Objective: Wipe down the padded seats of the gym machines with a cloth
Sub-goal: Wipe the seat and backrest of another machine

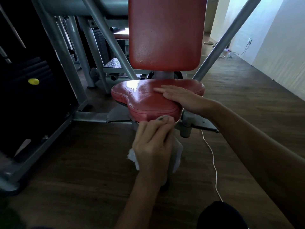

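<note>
A red padded seat [145, 96] sits on a grey machine frame, with a red padded backrest [165, 33] upright behind it. My left hand [153, 142] is shut on a white cloth [177, 151] and presses it against the seat's front edge; most of the cloth hangs below my palm. My right hand [179, 96] lies flat with fingers together on the right side of the seat top, holding nothing.
Grey steel frame bars [89, 116] run along the wooden floor under the seat. A black weight stack housing with a yellow pin [33, 81] stands at left. A thin white cable [212, 159] trails across the floor at right. A white wall [280, 47] lies far right.
</note>
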